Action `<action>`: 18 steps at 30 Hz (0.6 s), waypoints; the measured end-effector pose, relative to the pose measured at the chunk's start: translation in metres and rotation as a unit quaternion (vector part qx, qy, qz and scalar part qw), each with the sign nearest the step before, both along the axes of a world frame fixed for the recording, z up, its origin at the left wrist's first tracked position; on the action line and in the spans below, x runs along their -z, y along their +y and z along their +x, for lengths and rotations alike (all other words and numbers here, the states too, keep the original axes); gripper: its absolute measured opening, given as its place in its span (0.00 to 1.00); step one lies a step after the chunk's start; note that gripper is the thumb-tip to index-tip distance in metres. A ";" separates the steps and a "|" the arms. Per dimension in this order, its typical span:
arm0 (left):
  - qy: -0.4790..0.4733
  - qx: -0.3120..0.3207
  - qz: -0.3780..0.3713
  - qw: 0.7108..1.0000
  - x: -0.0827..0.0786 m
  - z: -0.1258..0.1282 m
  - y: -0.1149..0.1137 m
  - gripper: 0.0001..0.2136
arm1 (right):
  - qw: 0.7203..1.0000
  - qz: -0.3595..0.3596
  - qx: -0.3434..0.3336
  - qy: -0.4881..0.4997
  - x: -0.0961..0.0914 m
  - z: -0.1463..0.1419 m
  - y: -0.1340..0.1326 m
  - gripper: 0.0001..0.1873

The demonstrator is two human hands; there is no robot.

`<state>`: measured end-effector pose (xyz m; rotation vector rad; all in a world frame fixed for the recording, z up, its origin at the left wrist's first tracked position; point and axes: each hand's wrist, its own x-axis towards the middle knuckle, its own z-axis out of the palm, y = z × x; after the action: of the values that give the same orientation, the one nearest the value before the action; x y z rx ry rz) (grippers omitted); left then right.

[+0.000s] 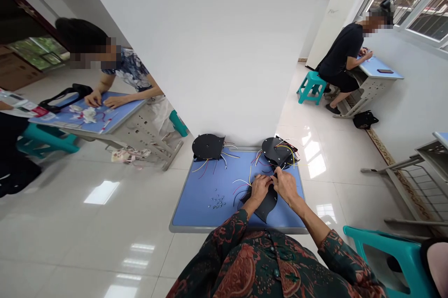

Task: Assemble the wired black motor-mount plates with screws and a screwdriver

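Observation:
A black, flat casing (266,205) with a curved edge lies near the front of the blue table (196,195), partly covered by my hands. White, red, yellow and black wires (241,181) stick out on its left. My left hand (259,188) rests on the casing with its fingers bent round the upper edge. Close beside it, my right hand (286,187) is closed around something small and dark, too hidden to name. The fingertips of both hands nearly meet. Several small metal screws (219,200) lie scattered to the left.
Two more round black casings with loose wires stand at the back, one left (207,147) and one right (275,149). A white wall (224,55) rises behind the table. Co-workers sit at other desks left (129,107) and right (376,65). A teal stool (381,242) is at right.

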<state>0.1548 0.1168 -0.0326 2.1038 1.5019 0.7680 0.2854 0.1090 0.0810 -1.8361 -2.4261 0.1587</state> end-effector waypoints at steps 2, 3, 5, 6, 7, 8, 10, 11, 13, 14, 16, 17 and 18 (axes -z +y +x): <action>0.001 0.000 -0.003 1.000 0.000 -0.001 0.000 0.09 | 1.000 -0.004 -0.027 0.005 -0.004 -0.001 0.001 0.07; 0.000 0.001 -0.004 1.000 0.000 -0.001 0.000 0.08 | 0.999 -0.007 -0.046 0.008 -0.006 0.000 0.002 0.09; -0.001 0.004 -0.006 1.000 0.000 -0.002 0.000 0.08 | 0.997 -0.012 -0.076 0.014 -0.010 0.004 0.005 0.11; -0.001 0.004 -0.006 1.000 -0.001 -0.002 0.000 0.08 | 0.997 -0.013 -0.080 0.018 -0.011 0.007 0.006 0.10; -0.002 0.002 -0.006 1.000 -0.001 -0.001 0.000 0.08 | 0.997 -0.013 -0.077 0.021 -0.012 0.009 0.007 0.09; -0.002 0.000 -0.007 1.000 -0.001 -0.001 -0.001 0.08 | 0.997 -0.011 -0.068 0.023 -0.012 0.012 0.007 0.07; -0.004 -0.006 -0.008 1.000 -0.002 0.000 -0.001 0.09 | 0.999 -0.008 -0.033 0.030 -0.010 0.014 0.006 0.06; -0.005 -0.008 -0.010 1.000 -0.002 0.000 -0.001 0.09 | 0.999 -0.007 -0.014 0.035 -0.009 0.013 0.005 0.07; -0.006 -0.012 -0.013 1.000 -0.002 0.001 -0.001 0.10 | 0.999 -0.007 0.013 0.045 -0.005 0.010 0.002 0.07; -0.006 -0.014 -0.014 1.000 -0.002 0.001 0.000 0.10 | 0.999 -0.008 0.018 0.049 -0.004 0.008 0.000 0.05; -0.006 -0.016 -0.018 1.000 -0.002 0.000 0.000 0.10 | 0.999 -0.010 0.004 0.053 -0.002 0.005 -0.002 0.03; -0.006 -0.015 -0.019 1.000 -0.002 0.000 0.001 0.09 | 0.998 -0.011 -0.010 0.055 -0.002 0.004 -0.002 0.05; -0.006 -0.014 -0.020 1.000 -0.002 -0.001 0.001 0.09 | 0.998 -0.013 -0.025 0.056 -0.003 0.005 -0.002 0.07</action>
<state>0.1542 0.1175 -0.0311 2.0488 1.5316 0.7538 0.2900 0.1069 0.0836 -1.7272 -2.4047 0.2901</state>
